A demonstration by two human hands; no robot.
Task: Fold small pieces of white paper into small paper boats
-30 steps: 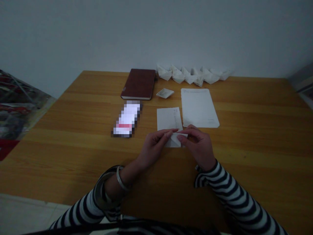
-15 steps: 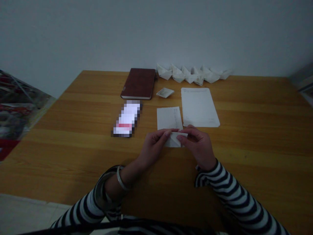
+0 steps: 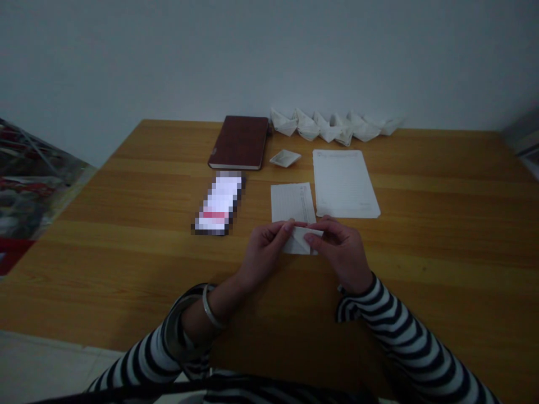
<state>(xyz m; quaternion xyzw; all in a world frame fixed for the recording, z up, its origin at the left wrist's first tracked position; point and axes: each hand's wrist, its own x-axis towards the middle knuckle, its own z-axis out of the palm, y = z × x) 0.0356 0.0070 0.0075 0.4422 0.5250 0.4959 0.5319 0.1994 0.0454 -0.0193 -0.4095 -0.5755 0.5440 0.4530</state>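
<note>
A small piece of folded white paper (image 3: 300, 240) is pinched between my two hands, above the near part of the table. My left hand (image 3: 266, 245) grips its left side between thumb and fingers. On the right side, my right hand (image 3: 342, 247) presses it with the thumb in front and the fingers behind. A diagonal crease shows on its face. Just beyond my fingertips lies a lined sheet of paper (image 3: 292, 201), its near edge partly hidden by my hands.
A stack of lined paper (image 3: 346, 182) lies right of the single sheet. Farther back are one paper boat (image 3: 285, 159) and a row of several paper boats (image 3: 328, 128) along the wall. Left of them sit a brown notebook (image 3: 241, 141) and a lit phone (image 3: 219, 203) on the wooden table (image 3: 126, 224).
Both hands keep their pinch on the folded paper with hardly any movement. The view has shifted very slightly.
</note>
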